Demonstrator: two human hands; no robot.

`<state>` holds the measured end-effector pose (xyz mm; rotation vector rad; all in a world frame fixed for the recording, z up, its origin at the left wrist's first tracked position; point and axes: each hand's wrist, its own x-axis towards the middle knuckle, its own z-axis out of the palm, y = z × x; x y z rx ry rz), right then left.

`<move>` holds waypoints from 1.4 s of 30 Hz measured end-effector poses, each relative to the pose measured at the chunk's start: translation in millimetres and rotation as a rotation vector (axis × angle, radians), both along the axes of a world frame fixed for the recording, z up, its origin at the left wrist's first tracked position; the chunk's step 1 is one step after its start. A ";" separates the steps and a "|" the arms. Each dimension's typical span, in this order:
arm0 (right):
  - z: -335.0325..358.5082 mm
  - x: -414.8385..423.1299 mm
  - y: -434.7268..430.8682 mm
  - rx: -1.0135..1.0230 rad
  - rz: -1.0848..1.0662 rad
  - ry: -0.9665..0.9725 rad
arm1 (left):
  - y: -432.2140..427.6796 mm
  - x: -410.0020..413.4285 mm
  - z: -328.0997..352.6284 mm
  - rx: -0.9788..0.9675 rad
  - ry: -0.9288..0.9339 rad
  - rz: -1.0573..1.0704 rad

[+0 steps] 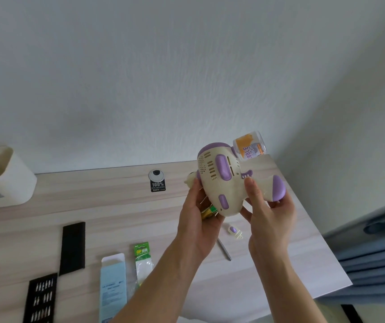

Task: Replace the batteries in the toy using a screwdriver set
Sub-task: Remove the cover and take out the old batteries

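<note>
Wood-grain table (268, 264) along the bottom, and both hands are holding one cream-and-purple toy (219, 183) up in the air above its right side. It's a bubble gun, tipped over so its clear bottle (249, 145) pokes up top right; the orange label reads "BBLE" and "UTION", the rest is cut off.

Left hand (198, 220) is curled under the fat body of the toy and also has a gold-and-green battery (209, 210) trapped against its palm. I can only make out one for sure. Right hand (268, 217) is wrapped around the handle, thumb lying up along the side.

Down on the table:
- one white tub (2, 180), far left
- one black lid (72, 248)
- one black bit tray (41, 299), bits too blurry to count
- one blue box (113, 287), print unreadable
- one green battery pack (143, 259) marked "GP"
- one slim grey screwdriver (224, 250)
- one black sticker (158, 186) saying "100%"
- one small cream-and-purple piece (234, 231), just under the hands
</note>
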<state>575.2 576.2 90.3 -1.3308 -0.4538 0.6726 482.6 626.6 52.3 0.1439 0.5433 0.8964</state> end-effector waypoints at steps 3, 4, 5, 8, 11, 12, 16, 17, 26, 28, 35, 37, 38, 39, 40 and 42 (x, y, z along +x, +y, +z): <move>9.0 4.6 3.8 0.035 0.025 -0.021 | -1.7 3.4 7.5 -0.022 -0.034 0.036; 11.5 6.2 4.4 0.037 0.034 -0.041 | -2.0 5.7 9.1 -0.030 -0.041 0.047; 14.1 8.0 4.7 0.040 0.048 -0.065 | -2.3 7.9 11.1 -0.039 -0.046 0.056; 21.0 15.4 4.0 0.038 0.055 -0.108 | -4.2 15.8 14.0 -0.056 -0.068 0.076; 26.8 23.7 4.6 0.035 0.070 -0.168 | -6.7 23.5 16.9 -0.055 -0.102 0.106; 28.9 26.2 4.9 0.036 0.069 -0.182 | -7.7 26.2 17.0 -0.054 -0.114 0.116; 33.1 39.8 5.7 0.061 0.044 -0.176 | -12.0 35.0 15.6 -0.094 -0.142 0.116; 32.8 43.3 6.0 0.062 0.035 -0.178 | -12.8 36.9 15.4 -0.104 -0.146 0.117; 28.4 52.3 4.2 0.076 0.051 -0.158 | -14.4 47.1 13.4 -0.219 -0.138 0.145; 29.4 52.2 3.0 0.084 0.056 -0.160 | -14.4 47.3 12.9 -0.229 -0.145 0.143; 30.4 50.4 0.9 0.081 0.091 -0.170 | -12.7 47.0 8.1 -0.218 -0.155 0.152; 31.2 49.1 0.9 0.077 0.099 -0.168 | -12.0 45.7 7.2 -0.205 -0.149 0.152; 30.7 49.0 0.8 0.066 0.108 -0.173 | -11.4 45.4 6.6 -0.200 -0.144 0.153; 29.4 49.3 0.8 0.050 0.108 -0.162 | -10.6 45.0 6.0 -0.199 -0.139 0.154; 27.1 50.2 1.4 0.034 0.106 -0.128 | -9.7 44.6 5.2 -0.200 -0.135 0.155; 23.2 51.5 3.5 0.010 0.113 -0.027 | -8.9 43.1 3.7 -0.210 -0.125 0.162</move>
